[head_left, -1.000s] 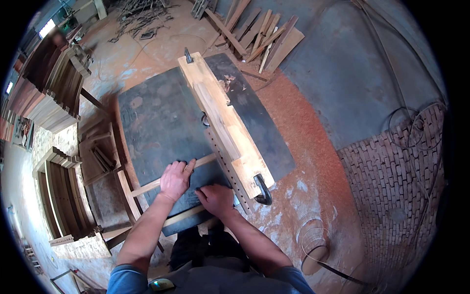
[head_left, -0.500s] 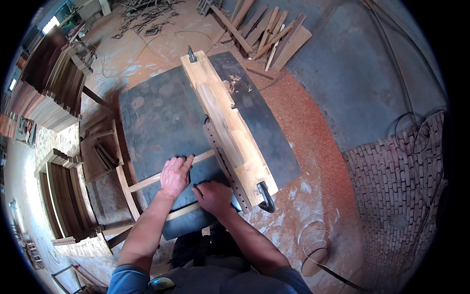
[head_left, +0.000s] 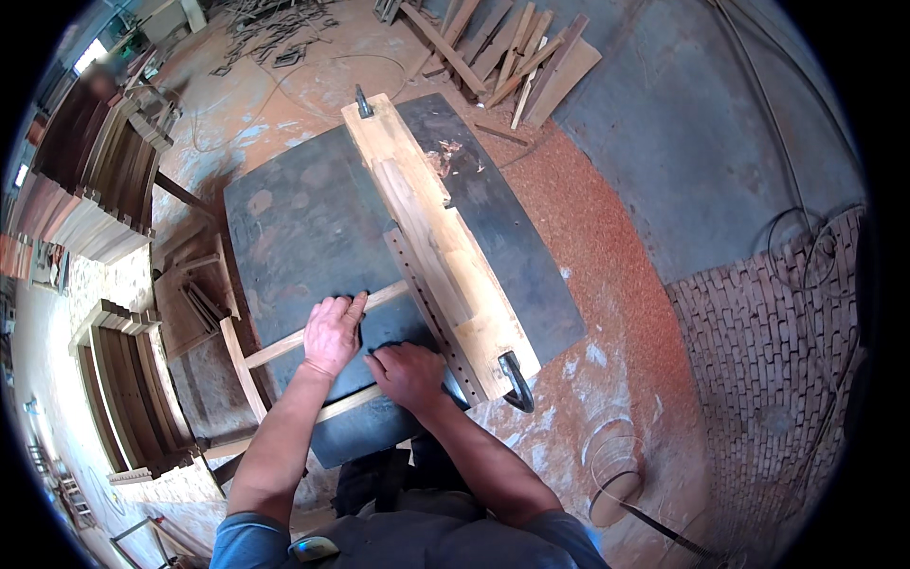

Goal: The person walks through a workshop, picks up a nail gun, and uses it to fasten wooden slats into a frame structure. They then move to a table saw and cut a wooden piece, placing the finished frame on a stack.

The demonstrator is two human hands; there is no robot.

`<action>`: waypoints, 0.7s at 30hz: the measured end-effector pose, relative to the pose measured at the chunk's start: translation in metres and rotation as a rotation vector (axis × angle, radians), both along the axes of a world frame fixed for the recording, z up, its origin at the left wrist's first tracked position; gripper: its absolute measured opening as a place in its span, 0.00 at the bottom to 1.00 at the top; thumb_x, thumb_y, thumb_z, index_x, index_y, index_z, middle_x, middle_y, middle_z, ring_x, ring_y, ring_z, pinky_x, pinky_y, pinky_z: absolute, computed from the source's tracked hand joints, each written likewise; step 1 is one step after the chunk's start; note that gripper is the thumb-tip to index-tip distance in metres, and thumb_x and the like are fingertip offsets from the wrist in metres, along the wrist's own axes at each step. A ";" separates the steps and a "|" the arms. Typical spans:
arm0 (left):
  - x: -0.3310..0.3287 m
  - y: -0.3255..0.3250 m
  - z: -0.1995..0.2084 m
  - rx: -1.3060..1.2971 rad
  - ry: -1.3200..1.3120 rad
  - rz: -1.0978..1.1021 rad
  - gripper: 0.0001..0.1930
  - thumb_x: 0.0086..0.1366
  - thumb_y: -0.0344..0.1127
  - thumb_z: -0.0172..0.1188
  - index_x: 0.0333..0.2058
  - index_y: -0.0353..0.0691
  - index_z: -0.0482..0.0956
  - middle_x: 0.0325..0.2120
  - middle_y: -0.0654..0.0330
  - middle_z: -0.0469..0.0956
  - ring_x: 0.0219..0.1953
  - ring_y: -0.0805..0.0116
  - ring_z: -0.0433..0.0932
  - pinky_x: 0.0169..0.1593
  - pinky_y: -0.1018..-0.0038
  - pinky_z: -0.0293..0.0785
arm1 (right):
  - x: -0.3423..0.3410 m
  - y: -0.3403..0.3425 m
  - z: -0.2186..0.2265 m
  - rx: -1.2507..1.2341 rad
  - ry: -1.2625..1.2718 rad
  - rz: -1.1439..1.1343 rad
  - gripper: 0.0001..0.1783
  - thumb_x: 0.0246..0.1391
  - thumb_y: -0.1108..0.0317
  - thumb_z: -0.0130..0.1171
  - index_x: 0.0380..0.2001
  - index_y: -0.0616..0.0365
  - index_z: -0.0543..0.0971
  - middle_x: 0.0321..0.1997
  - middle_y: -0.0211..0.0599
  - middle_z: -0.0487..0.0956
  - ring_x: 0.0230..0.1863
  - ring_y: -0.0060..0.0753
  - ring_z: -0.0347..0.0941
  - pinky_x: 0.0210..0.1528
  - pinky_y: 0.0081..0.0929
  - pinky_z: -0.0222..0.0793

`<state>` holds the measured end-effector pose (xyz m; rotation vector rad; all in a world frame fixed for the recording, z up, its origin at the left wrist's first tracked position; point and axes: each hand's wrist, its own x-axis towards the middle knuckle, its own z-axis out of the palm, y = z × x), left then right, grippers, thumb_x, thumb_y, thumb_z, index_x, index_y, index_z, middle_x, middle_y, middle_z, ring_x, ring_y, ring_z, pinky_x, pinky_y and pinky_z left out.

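Note:
A light wooden frame lies partly on a dark-topped worktable [head_left: 294,223]. Its far rail [head_left: 275,353] passes under my left hand [head_left: 334,334], whose fingers are closed over it. My right hand [head_left: 408,375] is curled over the near rail [head_left: 349,404] close to its right end; its fingertips are partly hidden. On the right the rails meet a strip with a row of holes [head_left: 428,305]. That strip lies along a long pale board [head_left: 479,318], which has a thinner wooden strip [head_left: 417,223] on it. Black clamps sit at the board's near end [head_left: 517,381] and far end [head_left: 363,102].
Wood shavings [head_left: 445,158] lie on the table beyond the board. Stacks of shaped wooden parts [head_left: 133,398] stand at the left. Wooden offcuts [head_left: 502,62] lean at the back. A round item with a dark rod [head_left: 616,493] is on the floor at right, near stacked bricks [head_left: 749,351].
The holed strip and frame have shifted slightly away from me along the board, hiding a dark piece that showed by the strip's far end. Both hands moved with the frame, keeping their grip.

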<state>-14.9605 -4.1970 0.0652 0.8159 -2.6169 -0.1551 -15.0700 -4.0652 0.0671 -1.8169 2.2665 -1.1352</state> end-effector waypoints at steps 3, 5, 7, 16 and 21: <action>-0.002 -0.003 0.000 -0.002 0.001 0.007 0.20 0.52 0.27 0.60 0.47 0.44 0.80 0.30 0.61 0.74 0.35 0.60 0.73 0.40 0.66 0.70 | -0.001 -0.004 0.001 -0.015 0.008 -0.004 0.17 0.46 0.56 0.66 0.13 0.47 0.71 0.14 0.31 0.72 0.18 0.35 0.72 0.21 0.34 0.68; -0.003 -0.006 0.000 0.001 0.005 0.010 0.20 0.52 0.27 0.60 0.47 0.44 0.80 0.30 0.60 0.74 0.35 0.60 0.73 0.40 0.66 0.70 | -0.002 -0.006 0.001 -0.023 0.009 -0.005 0.17 0.46 0.56 0.66 0.13 0.47 0.70 0.14 0.30 0.72 0.18 0.34 0.72 0.21 0.34 0.68; -0.004 -0.009 -0.001 0.008 0.008 0.008 0.20 0.52 0.27 0.60 0.47 0.45 0.80 0.30 0.60 0.74 0.35 0.60 0.73 0.40 0.65 0.70 | -0.002 -0.009 0.001 -0.031 0.003 -0.004 0.17 0.46 0.56 0.65 0.13 0.47 0.70 0.14 0.30 0.72 0.18 0.34 0.72 0.21 0.33 0.68; -0.002 -0.023 -0.005 -0.015 0.000 -0.009 0.20 0.52 0.28 0.61 0.47 0.44 0.80 0.32 0.60 0.75 0.35 0.59 0.73 0.39 0.66 0.71 | -0.003 -0.024 -0.005 -0.103 -0.014 0.002 0.17 0.44 0.59 0.67 0.12 0.48 0.70 0.13 0.30 0.71 0.17 0.34 0.72 0.18 0.35 0.66; -0.005 -0.030 -0.006 -0.020 0.012 -0.010 0.20 0.53 0.28 0.61 0.48 0.44 0.80 0.31 0.59 0.75 0.34 0.59 0.73 0.39 0.66 0.71 | -0.004 -0.030 -0.006 -0.081 0.001 0.000 0.17 0.44 0.58 0.66 0.12 0.48 0.70 0.14 0.30 0.72 0.17 0.33 0.71 0.19 0.34 0.66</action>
